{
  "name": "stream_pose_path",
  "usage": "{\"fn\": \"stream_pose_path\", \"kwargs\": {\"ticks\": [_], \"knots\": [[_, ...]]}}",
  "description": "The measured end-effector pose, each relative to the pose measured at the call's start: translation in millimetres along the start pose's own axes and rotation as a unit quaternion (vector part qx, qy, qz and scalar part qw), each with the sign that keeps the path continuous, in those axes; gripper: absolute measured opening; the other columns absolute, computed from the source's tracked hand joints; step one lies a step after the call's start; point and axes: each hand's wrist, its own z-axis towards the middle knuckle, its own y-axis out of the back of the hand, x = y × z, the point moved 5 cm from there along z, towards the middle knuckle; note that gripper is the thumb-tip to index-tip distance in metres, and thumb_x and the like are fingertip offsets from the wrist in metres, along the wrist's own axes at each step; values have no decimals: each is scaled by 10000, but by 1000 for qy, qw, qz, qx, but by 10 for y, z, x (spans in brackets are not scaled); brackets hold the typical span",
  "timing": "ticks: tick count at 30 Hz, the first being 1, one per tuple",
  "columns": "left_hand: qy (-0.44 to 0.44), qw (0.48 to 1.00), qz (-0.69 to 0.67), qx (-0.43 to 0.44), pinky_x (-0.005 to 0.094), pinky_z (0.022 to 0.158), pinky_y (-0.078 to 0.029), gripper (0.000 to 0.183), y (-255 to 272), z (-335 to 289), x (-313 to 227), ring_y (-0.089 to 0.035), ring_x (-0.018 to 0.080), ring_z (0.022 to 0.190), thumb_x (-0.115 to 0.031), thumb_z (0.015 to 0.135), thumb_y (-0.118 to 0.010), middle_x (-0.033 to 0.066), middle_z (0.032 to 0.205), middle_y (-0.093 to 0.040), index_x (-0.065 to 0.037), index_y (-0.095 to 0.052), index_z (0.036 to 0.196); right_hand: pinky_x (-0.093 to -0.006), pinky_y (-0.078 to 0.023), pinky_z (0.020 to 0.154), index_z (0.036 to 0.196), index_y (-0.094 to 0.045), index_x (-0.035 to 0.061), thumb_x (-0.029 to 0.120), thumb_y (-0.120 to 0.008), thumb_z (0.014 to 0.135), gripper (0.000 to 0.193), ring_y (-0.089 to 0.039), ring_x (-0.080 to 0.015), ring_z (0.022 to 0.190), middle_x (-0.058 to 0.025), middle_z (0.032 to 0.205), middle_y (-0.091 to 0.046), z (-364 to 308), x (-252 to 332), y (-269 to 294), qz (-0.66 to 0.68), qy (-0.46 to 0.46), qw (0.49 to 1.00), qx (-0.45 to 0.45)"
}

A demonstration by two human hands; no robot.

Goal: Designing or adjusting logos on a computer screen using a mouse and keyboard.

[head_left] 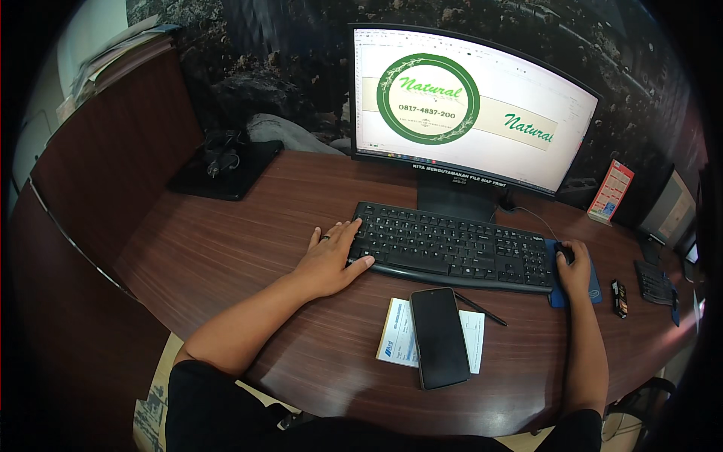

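Note:
My left hand [325, 260] rests at the left end of a black keyboard [444, 241], its fingers spread, the fingertips touching the edge keys and the thumb near the front row. A ring shows on one finger. My right hand [575, 269] is curled over a black computer mouse [562, 252], partly hidden under the fingers, on a blue mouse pad [595, 285]. Behind the keyboard stands a curved monitor [493, 83], lit with a round green-bordered label design and a pale band across it.
A dark-screened phone [439, 339] lies on a printed paper slip [395, 331], beside a black pen [482, 309]. A small black box [619, 298], a red desk calendar [611, 190] and a second keyboard [654, 282] are at right. Cables [223, 154] sit on a flat black object [207, 187] at left.

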Motion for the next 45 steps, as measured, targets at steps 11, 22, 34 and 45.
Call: {"fn": "stream_pose_path", "kwargs": {"ticks": [11, 22, 34, 45], "knots": [[-4, 1000, -1, -5, 588, 1242, -118, 822, 3, -2, -2, -247, 403, 1534, -532, 1015, -514, 294, 1592, -342, -8, -243, 1588, -400, -499, 982, 1085, -683, 2, 63, -710, 828, 266, -638, -362, 1138, -169, 1198, -647, 4, 10, 6, -9, -11, 1000, 6], [-7, 1000, 0, -7, 592, 1239, -123, 826, -2, -3, 6, -249, 400, 1533, -528, 1015, -515, 284, 1593, -347, 1, -239, 1586, -399, -484, 1009, 1074, -693, -7, 56, -718, 819, 264, -629, -366, 1164, -189, 1202, -647, 7, 8, -1, 0, -3, 1000, 0], [-1, 1000, -6, 1, 583, 1243, -110, 808, 31, -10, -28, -241, 417, 1533, -483, 1020, -533, 293, 1599, -329, -3, -226, 1592, -401, -476, 1021, 1073, -692, -12, 45, -724, 818, 263, -622, -359, 1185, -192, 1199, -646, 7, 33, 0, 7, -12, 1000, 5], [-4, 1000, -7, 1, 584, 1241, -108, 799, 26, -11, -30, -247, 424, 1530, -470, 1025, -532, 300, 1597, -329, 1, -221, 1590, -406, -492, 1004, 1087, -705, -10, 62, -738, 823, 275, -629, -373, 1169, -200, 1220, -646, 8, 8, -6, -1, -8, 1000, 5]]}}
